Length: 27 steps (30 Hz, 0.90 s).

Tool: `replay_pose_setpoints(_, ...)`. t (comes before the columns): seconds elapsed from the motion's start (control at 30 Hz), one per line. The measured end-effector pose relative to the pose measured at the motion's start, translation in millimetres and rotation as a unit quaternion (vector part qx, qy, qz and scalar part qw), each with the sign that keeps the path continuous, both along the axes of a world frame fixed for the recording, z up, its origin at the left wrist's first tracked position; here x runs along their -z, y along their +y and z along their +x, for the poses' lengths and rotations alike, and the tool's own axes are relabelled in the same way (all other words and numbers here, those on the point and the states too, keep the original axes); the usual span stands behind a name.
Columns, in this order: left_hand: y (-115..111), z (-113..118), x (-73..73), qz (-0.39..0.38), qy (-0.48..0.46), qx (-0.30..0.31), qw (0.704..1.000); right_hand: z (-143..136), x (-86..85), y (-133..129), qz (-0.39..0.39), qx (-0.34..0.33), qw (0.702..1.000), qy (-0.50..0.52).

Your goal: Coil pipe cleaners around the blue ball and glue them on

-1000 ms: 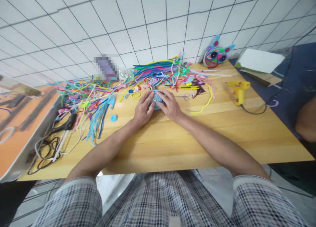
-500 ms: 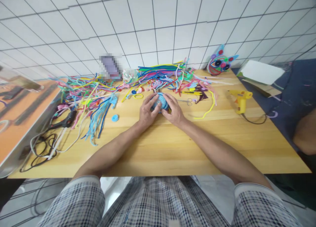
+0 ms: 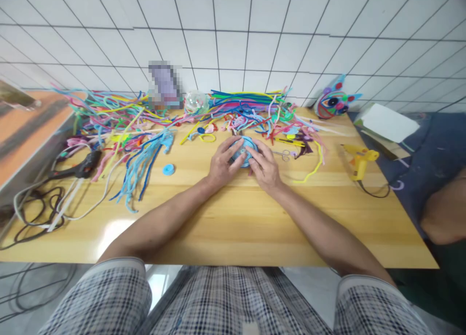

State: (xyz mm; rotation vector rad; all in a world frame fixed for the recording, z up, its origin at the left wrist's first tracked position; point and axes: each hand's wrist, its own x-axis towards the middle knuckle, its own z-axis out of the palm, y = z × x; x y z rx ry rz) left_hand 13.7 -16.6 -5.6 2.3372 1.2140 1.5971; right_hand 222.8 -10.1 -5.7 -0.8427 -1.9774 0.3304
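While the blue coiled piece [image 3: 249,142] is clasped between the curved fingers of the left hand [image 3: 223,162] and the right hand [image 3: 266,167], whether it rests on the wooden table [image 3: 233,228] cannot be told. Small scissors [image 3: 286,156] are seen just beside the right hand, and a light-blue disc [image 3: 168,169] is seen well to the left.

On my feed, the left hand [image 3: 224,163] and right hand [image 3: 267,168] hide parts of the blue coil [image 3: 249,141]; I can't see its underside. Pixelation masks the purple object [image 3: 165,83], my right edge cuts off another person's limb [image 3: 444,211], and I can't make out the tips of the scissors [image 3: 285,156].
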Motion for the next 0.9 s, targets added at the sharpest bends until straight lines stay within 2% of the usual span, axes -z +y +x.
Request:
replay_pose_setpoints(0.17,0.5,2.6,1.7,0.001,-0.029,0.009,1.000,0.9,-2.6,0.5,0.019,0.011,1.000,-0.022)
replay_pose_setpoints(0.37,1.0,4.8,1.5,-0.032,-0.041,0.008,0.999,0.4,-6.6,-0.9,-0.001,0.022,0.998,-0.051)
replay_pose_setpoints(0.77,5.2,5.3,2.4,-0.025,-0.051,0.013,0.998,-0.4,-0.1,4.3,0.027,0.031,0.998,-0.042)
replay_pose_setpoints(0.9,7.1,6.0,3.8,-0.020,-0.069,0.034,0.997,0.1,1.4,5.0,0.030,0.025,0.999,-0.036)
